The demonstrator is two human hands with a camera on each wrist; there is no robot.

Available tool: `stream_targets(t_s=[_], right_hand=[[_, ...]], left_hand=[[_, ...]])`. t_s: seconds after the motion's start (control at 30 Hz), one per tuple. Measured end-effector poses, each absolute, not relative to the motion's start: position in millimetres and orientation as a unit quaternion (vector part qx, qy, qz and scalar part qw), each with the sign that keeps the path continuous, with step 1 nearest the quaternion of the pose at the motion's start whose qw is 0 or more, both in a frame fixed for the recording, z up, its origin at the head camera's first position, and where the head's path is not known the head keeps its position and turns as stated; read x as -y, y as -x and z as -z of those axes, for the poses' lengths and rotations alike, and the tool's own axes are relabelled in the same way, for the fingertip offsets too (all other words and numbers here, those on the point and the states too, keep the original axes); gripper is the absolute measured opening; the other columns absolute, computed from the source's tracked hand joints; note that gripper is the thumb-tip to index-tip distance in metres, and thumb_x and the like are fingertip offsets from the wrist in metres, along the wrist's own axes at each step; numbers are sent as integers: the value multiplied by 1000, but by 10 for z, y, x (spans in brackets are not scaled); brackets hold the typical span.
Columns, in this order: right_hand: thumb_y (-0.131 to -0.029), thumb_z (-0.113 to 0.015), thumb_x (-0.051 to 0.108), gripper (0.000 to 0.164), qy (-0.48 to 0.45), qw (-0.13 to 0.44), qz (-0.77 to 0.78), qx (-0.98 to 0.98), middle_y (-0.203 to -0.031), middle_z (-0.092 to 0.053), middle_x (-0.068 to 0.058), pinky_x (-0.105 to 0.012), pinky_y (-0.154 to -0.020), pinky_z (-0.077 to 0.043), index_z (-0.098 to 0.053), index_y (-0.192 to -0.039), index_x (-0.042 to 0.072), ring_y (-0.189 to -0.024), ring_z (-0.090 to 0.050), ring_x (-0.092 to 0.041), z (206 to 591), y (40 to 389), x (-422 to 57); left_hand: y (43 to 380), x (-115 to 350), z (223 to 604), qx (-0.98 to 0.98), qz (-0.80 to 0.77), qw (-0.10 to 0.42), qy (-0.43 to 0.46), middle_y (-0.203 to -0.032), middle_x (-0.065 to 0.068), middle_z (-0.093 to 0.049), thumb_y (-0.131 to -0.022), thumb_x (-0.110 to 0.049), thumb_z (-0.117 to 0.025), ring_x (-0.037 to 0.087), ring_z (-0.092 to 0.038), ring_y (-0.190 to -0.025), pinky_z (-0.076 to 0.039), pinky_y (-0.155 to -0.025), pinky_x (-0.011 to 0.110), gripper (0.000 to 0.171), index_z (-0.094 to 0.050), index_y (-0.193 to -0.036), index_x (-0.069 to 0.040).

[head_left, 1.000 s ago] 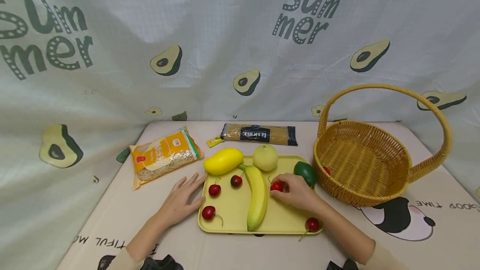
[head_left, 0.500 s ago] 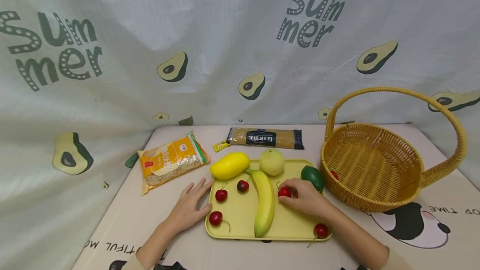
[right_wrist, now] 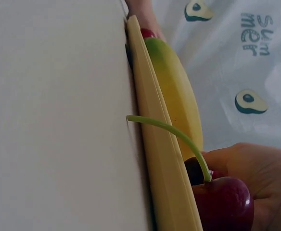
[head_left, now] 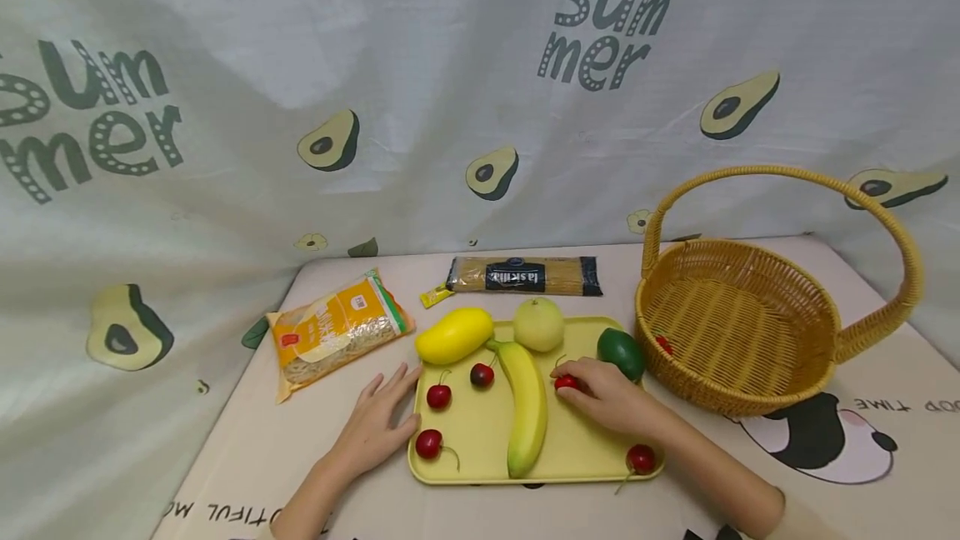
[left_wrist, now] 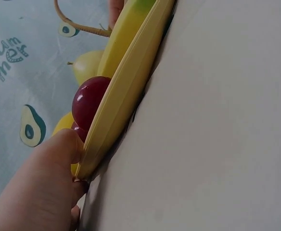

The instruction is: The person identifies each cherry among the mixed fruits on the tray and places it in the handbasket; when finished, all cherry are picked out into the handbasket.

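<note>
In the head view, my right hand (head_left: 611, 397) pinches a red cherry (head_left: 566, 382) low over the right half of a yellow tray (head_left: 478, 444); its fingers partly cover the fruit. My left hand (head_left: 370, 425) rests against the tray's left edge with fingers spread, and the thumb (left_wrist: 66, 144) touches the rim in the left wrist view. A banana (head_left: 528, 411) lies down the tray's middle. Left of it are dark red cherries (head_left: 438, 396), and another cherry (head_left: 641, 458) sits at the front right corner, its stem over the rim.
A yellow mango (head_left: 454, 337), a pale green round fruit (head_left: 538, 325) and a dark green fruit (head_left: 621, 353) line the tray's back. A wicker basket (head_left: 738, 398) with a tall handle stands right, a small red thing (head_left: 663, 345) inside. Behind lie a noodle pack (head_left: 525, 276) and an orange bag (head_left: 341, 332).
The head view has shifted slightly. My right hand keeps its pinch on the cherry, with the fingers now covering a little more of it. My left hand stays at the tray's edge.
</note>
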State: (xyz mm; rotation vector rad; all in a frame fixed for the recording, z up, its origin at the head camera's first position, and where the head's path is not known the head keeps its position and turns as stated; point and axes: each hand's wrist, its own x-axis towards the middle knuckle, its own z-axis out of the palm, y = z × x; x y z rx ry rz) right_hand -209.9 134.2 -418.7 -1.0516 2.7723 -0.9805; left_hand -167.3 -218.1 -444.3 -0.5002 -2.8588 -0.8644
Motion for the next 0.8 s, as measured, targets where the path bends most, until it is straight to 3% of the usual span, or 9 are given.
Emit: stream_targets(t_s=[0.47,0.8], right_hand=[[-93,-55,19,21,360,22,303,-882,-98,-61,3,-28,-74,-48,-62,-109,10,-88,-56,-10,4079,2066,-1331],[-88,-62,17,20,364,57,313,-875,-94,-59,6,-23,-68,-46,-65,-107,11,-80,-51,-6,4022,2086,-1421]], left_hand=[[1641,2193,4408,941,284,74,166,-138,5,-44,-79,-21,-62,26,-33,-131,-15,-107,47,62,-43,-137,-9],[1624,2192,4443,940,292,52,167,-139,7,-43,-81,-22,-61,27,-33,-131,-16,-107,47,62,-41,-138,-10]])
